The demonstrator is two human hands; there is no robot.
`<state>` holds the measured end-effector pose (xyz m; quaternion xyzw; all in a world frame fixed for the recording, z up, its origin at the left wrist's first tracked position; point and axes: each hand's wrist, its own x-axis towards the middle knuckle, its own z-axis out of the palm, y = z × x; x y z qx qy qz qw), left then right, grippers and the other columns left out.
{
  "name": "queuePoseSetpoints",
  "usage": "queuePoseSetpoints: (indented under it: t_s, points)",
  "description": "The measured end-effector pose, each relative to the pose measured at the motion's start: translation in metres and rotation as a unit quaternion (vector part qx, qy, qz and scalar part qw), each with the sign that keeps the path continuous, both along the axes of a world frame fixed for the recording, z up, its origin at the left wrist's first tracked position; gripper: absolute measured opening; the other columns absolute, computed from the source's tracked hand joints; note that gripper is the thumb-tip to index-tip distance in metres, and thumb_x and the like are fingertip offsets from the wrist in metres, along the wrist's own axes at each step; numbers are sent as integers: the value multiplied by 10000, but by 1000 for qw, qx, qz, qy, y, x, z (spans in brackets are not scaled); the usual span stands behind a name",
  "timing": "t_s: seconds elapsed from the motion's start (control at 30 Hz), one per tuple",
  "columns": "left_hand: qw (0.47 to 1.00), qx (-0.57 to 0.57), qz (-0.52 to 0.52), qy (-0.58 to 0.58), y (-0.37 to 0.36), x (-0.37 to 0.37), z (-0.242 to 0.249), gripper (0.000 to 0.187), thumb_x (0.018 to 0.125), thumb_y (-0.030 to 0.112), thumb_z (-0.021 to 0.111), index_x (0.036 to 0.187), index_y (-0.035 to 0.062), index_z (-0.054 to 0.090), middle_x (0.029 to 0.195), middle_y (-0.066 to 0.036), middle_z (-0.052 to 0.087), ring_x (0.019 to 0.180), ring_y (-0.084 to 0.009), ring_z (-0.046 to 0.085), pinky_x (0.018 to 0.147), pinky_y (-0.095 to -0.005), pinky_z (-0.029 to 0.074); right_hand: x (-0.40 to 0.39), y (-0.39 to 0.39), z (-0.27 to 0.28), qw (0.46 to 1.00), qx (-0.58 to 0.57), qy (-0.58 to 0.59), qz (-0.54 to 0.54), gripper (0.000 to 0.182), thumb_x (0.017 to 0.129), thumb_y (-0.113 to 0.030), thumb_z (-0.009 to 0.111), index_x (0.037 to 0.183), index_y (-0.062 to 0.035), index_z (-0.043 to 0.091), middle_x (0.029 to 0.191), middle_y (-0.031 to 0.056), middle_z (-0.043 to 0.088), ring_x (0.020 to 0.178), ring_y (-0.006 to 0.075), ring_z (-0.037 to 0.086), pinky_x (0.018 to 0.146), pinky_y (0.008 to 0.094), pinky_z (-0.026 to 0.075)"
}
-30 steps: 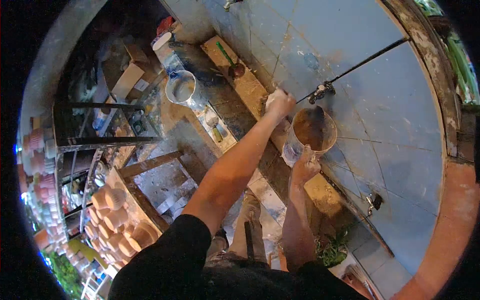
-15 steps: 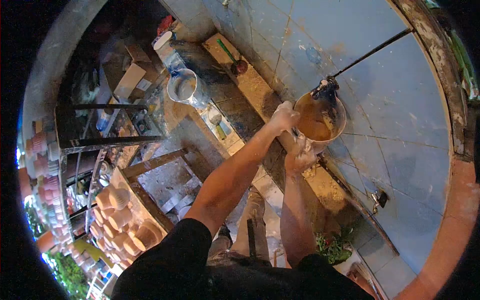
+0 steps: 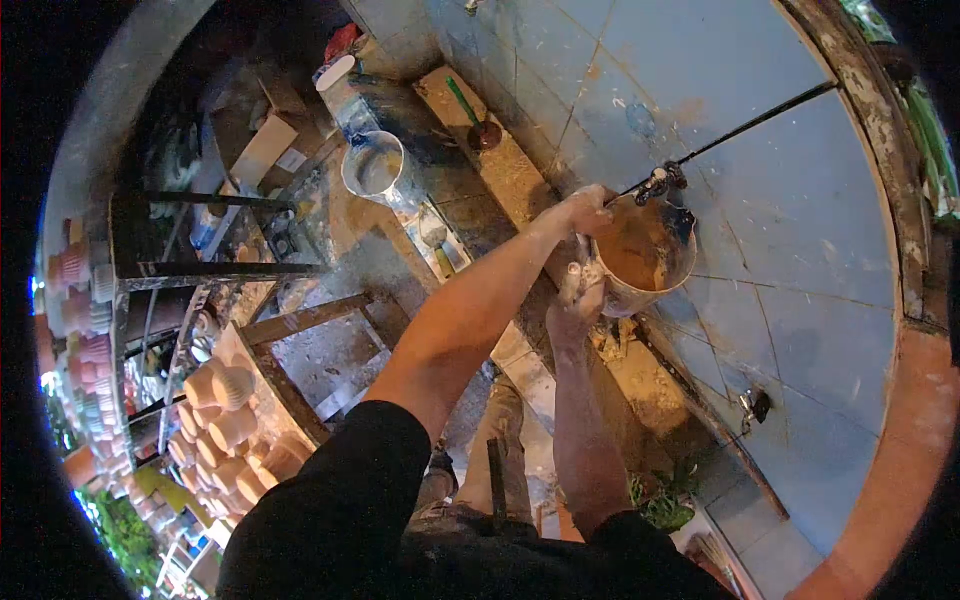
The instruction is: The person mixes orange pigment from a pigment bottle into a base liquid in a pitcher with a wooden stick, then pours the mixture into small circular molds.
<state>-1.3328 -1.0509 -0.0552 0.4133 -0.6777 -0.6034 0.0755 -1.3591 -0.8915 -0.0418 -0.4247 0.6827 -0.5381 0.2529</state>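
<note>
A pale bucket [image 3: 648, 290] with brownish liquid inside hangs tilted in front of the tiled wall, its mouth facing me. My left hand [image 3: 586, 209] is closed at the upper left of the bucket's rim, fingers curled. Below it, my right hand [image 3: 578, 296] is closed against the bucket's lower left side, its pale, dusty fingers bent. What lies within each grip is partly hidden. Across the bucket's top edge sits a dark, crusted lump [image 3: 660, 182] at the end of a thin black rod [image 3: 760, 122].
A second white bucket [image 3: 373, 167] stands on the ledge at left. On the long plank [image 3: 520, 185] is a green-handled tool [image 3: 470, 115]. Small ribbed pots [image 3: 232, 425] crowd a table at lower left. A tap [image 3: 752, 404] juts from the blue wall.
The bucket's mouth has turned and the bucket has shifted slightly, with both hands staying at its left side. The dark lump now sits higher at the rim, less inside it.
</note>
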Motion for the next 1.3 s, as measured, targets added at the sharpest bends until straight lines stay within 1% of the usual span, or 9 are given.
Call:
queuePoseSetpoints:
  t_s: [0.23,0.3,0.47,0.57,0.73,0.87,0.93,1.1,1.3]
  points:
    - [926,207,229,220,36,12,-24,320,925,264,403,1063,-1,517,949,-151,586,845,-271,575,683,-421,504,-58,65,-34,939,147,-174,-258,307,902,-199,484,1137,-6,527,961,135,602,850,251,569,684,377,459]
    - [793,388,317,347,37,-2,-8,339,932,287,363,1034,-2,507,928,-153,581,843,-285,570,717,-446,481,-77,118,-70,944,223,149,-193,320,891,-194,500,1169,-34,495,1049,135,571,948,253,539,733,386,459]
    - [561,543,281,558,31,-49,-63,329,918,270,339,878,-22,485,853,-159,551,745,-273,530,605,-416,459,-137,214,-60,952,261,68,-141,283,850,-173,537,1073,-8,480,1030,132,550,947,244,532,759,387,441]
    - [598,546,398,431,13,-77,-67,273,894,238,372,756,37,495,753,-123,544,616,-231,466,536,-395,416,-151,246,-34,958,246,28,-147,269,824,-160,559,1015,8,470,1018,130,538,946,239,528,775,388,430]
    - [895,282,305,160,24,-52,-45,187,839,131,431,684,70,516,587,-73,490,501,-208,478,431,-371,393,-114,214,13,954,-18,-108,-278,214,787,-167,578,732,1,456,672,46,476,629,172,514,612,335,436]
    - [955,-12,223,195,87,27,110,274,908,217,385,780,9,510,608,-94,486,486,-217,463,432,-347,386,-132,195,111,996,41,78,14,256,774,-175,591,588,-19,507,510,15,467,455,162,467,491,325,410]
    - [901,-352,71,244,119,56,133,238,874,146,369,833,-37,516,663,-174,515,552,-310,487,522,-417,448,-114,179,135,989,12,29,144,264,838,-169,537,621,-25,493,588,58,481,513,171,468,455,328,348]
    - [746,-436,-454,-219,236,100,143,267,825,105,442,975,-43,605,707,-222,595,719,-306,622,629,-453,522,-65,192,148,975,-45,-28,218,321,766,-277,638,552,-47,577,473,53,509,430,216,511,461,328,419]
    - [787,-430,-371,-240,274,148,143,266,815,108,455,978,-38,608,725,-218,596,733,-303,621,642,-448,519,4,210,144,885,-9,-97,456,329,720,-303,710,612,-8,610,459,95,496,424,220,513,446,334,405]
